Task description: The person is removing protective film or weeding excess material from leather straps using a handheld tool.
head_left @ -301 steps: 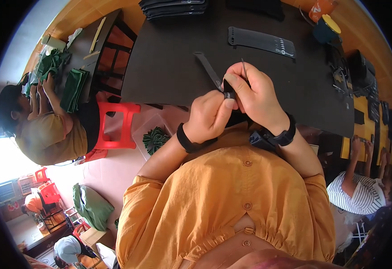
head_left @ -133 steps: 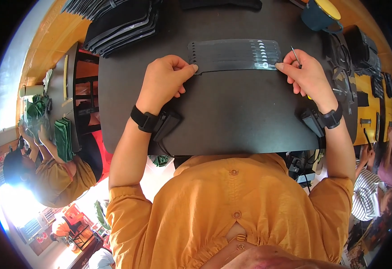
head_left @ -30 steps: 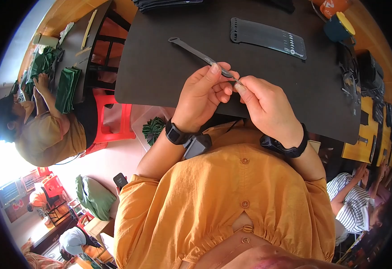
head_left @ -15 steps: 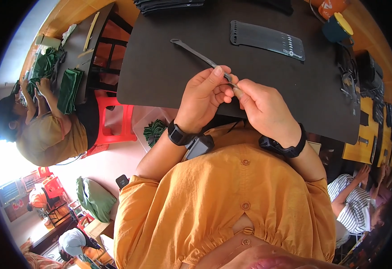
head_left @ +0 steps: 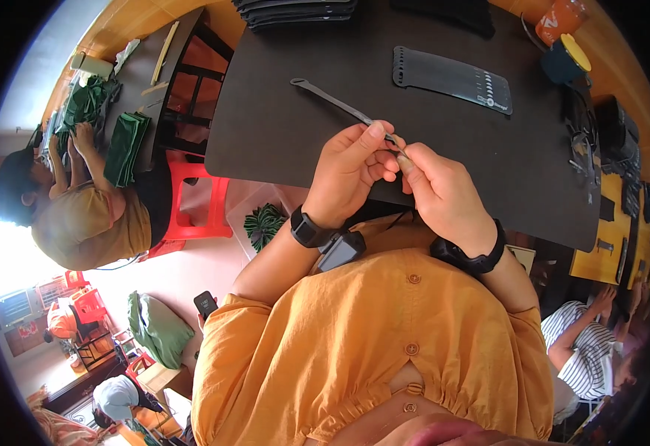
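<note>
A narrow grey strap (head_left: 332, 101) with a rounded, holed end runs from my hands out over the dark table. My left hand (head_left: 352, 165) pinches it between thumb and forefinger, the other fingers curled beneath. Close beside it, my right hand (head_left: 436, 178) pinches the strap's near end with thumb and finger. Whatever small part lies between the fingertips is mostly hidden. Beyond my right hand a flat grey panel (head_left: 451, 80) with a row of holes along one short edge and pale print at the other lies on the table.
The dark table (head_left: 265, 134) carries a stack of black pieces (head_left: 299, 13) at the far edge and a dark mug with a yellow lid (head_left: 565, 59) at far right, near tangled black straps (head_left: 584, 137). A red stool (head_left: 198, 201) and a co-worker (head_left: 94, 215) are at left.
The whole view has shifted slightly, so the table and hands appear a little lower and further right. Both hands keep their pinch on the strap, with only small finger movement.
</note>
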`<action>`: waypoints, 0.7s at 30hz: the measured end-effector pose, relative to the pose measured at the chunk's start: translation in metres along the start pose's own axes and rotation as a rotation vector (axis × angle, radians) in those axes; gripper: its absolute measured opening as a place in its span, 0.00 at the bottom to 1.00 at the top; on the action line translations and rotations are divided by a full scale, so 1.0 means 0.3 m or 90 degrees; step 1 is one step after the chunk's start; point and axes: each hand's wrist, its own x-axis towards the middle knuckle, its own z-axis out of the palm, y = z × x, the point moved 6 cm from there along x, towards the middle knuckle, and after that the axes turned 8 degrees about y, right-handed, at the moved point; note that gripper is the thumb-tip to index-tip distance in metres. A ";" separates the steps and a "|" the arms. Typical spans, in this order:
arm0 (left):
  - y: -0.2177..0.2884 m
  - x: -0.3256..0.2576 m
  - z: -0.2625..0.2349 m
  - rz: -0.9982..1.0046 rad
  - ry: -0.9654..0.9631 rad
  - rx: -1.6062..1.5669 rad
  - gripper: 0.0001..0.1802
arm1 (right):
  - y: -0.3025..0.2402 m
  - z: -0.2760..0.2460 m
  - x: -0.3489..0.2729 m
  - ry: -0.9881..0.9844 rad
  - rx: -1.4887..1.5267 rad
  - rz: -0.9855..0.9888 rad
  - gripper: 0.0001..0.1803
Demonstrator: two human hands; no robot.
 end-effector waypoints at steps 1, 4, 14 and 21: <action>-0.001 -0.002 0.000 0.000 -0.009 0.000 0.16 | -0.006 0.000 0.004 -0.001 -0.033 -0.022 0.04; 0.003 -0.001 0.003 0.008 -0.010 -0.010 0.16 | -0.004 0.009 0.002 0.003 -0.035 -0.018 0.05; -0.002 -0.016 0.005 0.010 0.015 0.014 0.16 | 0.017 -0.004 -0.009 -0.029 -0.006 0.069 0.08; -0.004 -0.013 -0.004 0.009 0.029 0.033 0.15 | 0.006 -0.007 -0.006 -0.071 0.092 0.191 0.10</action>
